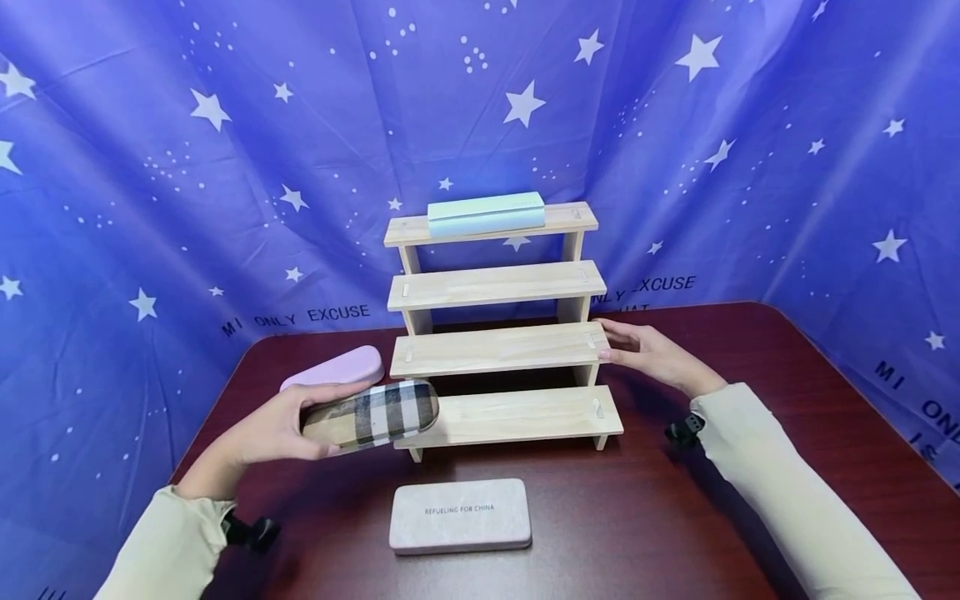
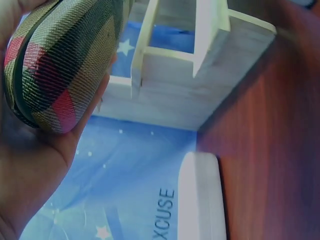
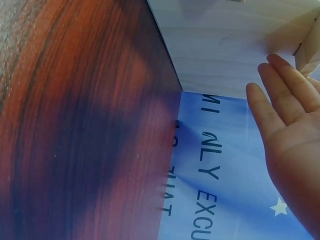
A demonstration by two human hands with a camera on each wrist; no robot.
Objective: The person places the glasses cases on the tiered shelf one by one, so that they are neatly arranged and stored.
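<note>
My left hand (image 1: 262, 425) grips a plaid glasses case (image 1: 378, 414), its thumb and fingers on opposite sides. The case is held at the left end of the lowest step of a wooden tiered stand (image 1: 510, 417). In the left wrist view the same plaid case (image 2: 70, 65) fills the upper left corner. At the stand's right side, my right hand (image 1: 656, 354) touches the end of the second step from the bottom. Its fingers (image 3: 280, 95) look straight beside the wooden side panel in the right wrist view. A pale mint-green case (image 1: 486, 215) lies on the top step.
A light grey case (image 1: 460, 515) printed "REFUELING FOR CHINA" lies on the dark red table (image 1: 615, 517) before the stand. Left of the stand, behind my left hand, is a lilac case (image 1: 341, 367). A blue star-patterned curtain (image 1: 480, 108) hangs behind and beside the table.
</note>
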